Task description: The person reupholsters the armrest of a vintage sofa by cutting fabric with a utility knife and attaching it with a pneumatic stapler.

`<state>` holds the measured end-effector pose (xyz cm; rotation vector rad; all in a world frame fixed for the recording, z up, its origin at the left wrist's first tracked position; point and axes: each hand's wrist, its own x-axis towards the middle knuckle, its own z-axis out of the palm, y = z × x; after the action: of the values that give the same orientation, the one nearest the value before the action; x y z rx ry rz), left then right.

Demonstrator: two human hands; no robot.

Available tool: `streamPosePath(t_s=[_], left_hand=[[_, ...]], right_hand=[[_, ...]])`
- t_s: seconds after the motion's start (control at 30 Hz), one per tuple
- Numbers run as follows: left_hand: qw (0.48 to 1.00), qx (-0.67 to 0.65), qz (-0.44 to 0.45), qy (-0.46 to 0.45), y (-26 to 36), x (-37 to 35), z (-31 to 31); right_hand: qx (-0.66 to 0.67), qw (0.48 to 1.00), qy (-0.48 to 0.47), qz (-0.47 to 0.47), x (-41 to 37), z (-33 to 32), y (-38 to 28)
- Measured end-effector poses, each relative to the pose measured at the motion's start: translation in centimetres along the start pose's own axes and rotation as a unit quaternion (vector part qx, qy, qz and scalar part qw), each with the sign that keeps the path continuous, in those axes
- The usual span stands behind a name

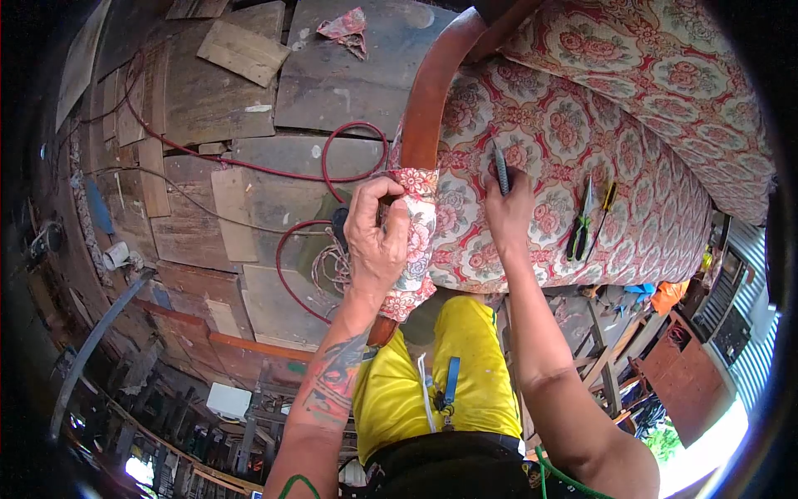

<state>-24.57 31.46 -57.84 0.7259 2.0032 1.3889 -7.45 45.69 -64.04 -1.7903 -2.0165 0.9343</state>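
Observation:
A curved brown wooden armrest [428, 112] runs beside the floral upholstered seat [557, 175]. A strip of floral fabric [418, 237] lies around the lower part of the armrest. My left hand [378, 233] holds the fabric at its upper left edge, fingers curled and pressed to it. My right hand [509, 208] is over the seat, closed around a grey pen-like tool [500, 166] with its tip pointing up. Scissors with green and black handles [579, 226] and a yellow-handled screwdriver [608, 204] lie on the seat to the right of my right hand.
A red hose [249, 166] loops over the plank floor [199, 195] on the left. Behind my left hand is a bundle of cord [330, 266]. A fabric scrap [345, 29] lies on the boards at the top. A floral backrest [648, 75] stands upper right.

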Motion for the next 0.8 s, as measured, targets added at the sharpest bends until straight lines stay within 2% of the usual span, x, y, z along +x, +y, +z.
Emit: streamPosePath(t_s=[0.03, 0.07, 0.1, 0.13, 0.17, 0.2, 0.27, 0.4, 0.5, 0.57, 0.63, 0.73, 0.8], left_hand=[[1.000, -0.006, 0.018, 0.020, -0.2, 0.0, 0.2], [0.999, -0.013, 0.033, 0.040, -0.3, 0.0, 0.4], [0.999, -0.015, 0.032, 0.040, -0.3, -0.1, 0.4], [0.999, -0.017, 0.020, 0.042, -0.2, 0.0, 0.4], [0.999, -0.020, 0.006, 0.043, -0.2, -0.2, 0.3], [0.999, -0.022, 0.001, 0.043, -0.2, -0.4, 0.3], [0.997, -0.051, -0.026, 0.050, -0.2, -0.2, 0.4], [0.997, -0.056, -0.032, 0.047, -0.3, -0.4, 0.4], [0.995, -0.072, -0.041, 0.050, -0.6, -0.4, 0.5], [0.997, -0.053, -0.038, 0.047, -0.2, 0.0, 0.3], [0.998, -0.020, -0.039, 0.034, 0.5, 1.1, -0.2], [0.994, 0.058, -0.048, -0.074, 1.9, 3.5, -2.4], [0.986, 0.122, -0.022, -0.112, 3.3, 5.2, -2.4]], right_hand=[[-0.121, 0.982, 0.061, -0.128, -0.2, -0.2, -0.4], [-0.240, 0.930, 0.117, -0.251, -0.6, -0.9, -1.8], [-0.242, 0.930, 0.117, -0.252, -1.3, -1.5, -3.2], [-0.095, 0.954, 0.051, -0.279, -1.9, -1.9, -4.8], [0.053, 0.953, -0.020, -0.297, -2.6, -2.1, -6.4], [0.050, 0.954, -0.023, -0.295, -3.1, -2.2, -8.2], [0.090, 0.926, -0.118, -0.346, -3.5, -1.9, -11.0], [0.125, 0.920, -0.122, -0.350, -1.7, -0.1, -10.5], [0.119, 0.929, -0.088, -0.339, -2.3, 0.5, -10.9], [0.126, 0.958, -0.087, -0.243, -2.8, 0.9, -11.5], [0.128, 0.963, -0.084, -0.221, -2.8, 0.9, -11.8], [0.178, 0.967, -0.065, -0.172, -4.4, 0.7, -8.8], [0.255, 0.965, -0.038, 0.042, -7.7, -0.9, -3.2]])
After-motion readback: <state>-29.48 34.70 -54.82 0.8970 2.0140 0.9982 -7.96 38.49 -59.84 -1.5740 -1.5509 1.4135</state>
